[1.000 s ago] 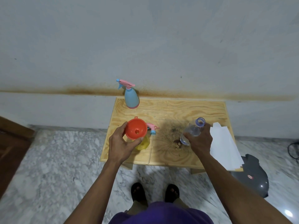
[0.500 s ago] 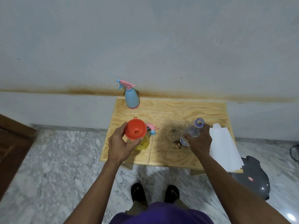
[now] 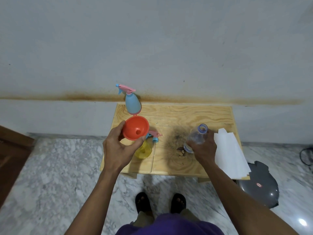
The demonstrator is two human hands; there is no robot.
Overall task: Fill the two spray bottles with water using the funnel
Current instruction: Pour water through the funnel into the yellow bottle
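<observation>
A: Two hands, each closed on something. The left hand (image 3: 116,150) has its thumb and fingers pinched on the rim of the orange funnel (image 3: 136,127), holding it in the air with its mouth turned up toward the camera and its spout hole showing.

B: And the other?

A: The right hand (image 3: 204,147) is wrapped around the lower part of a clear water bottle (image 3: 196,137). The bottle is uncapped, with its blue-ringed neck leaning up and away from the hand. Whether its base touches the table I cannot tell.

B: Where are the spray bottles?

A: The yellow spray bottle (image 3: 144,150) sits on the wooden table (image 3: 186,114) just below the funnel, partly hidden by the left hand. A pink and blue spray head (image 3: 155,134) shows just beside its top; whether it is screwed on I cannot tell. The blue spray bottle (image 3: 133,103) stands upright at the table's far left edge near the wall, its pink trigger head in place.

B: Anything else around?

A: White paper sheets (image 3: 229,150) lie on the table's right side, just beside the right hand, and overhang the front edge. A dark stain (image 3: 177,138) marks the wood between the two hands. A grey lid-like object (image 3: 260,189) lies on the marble floor to the right of the table.
</observation>
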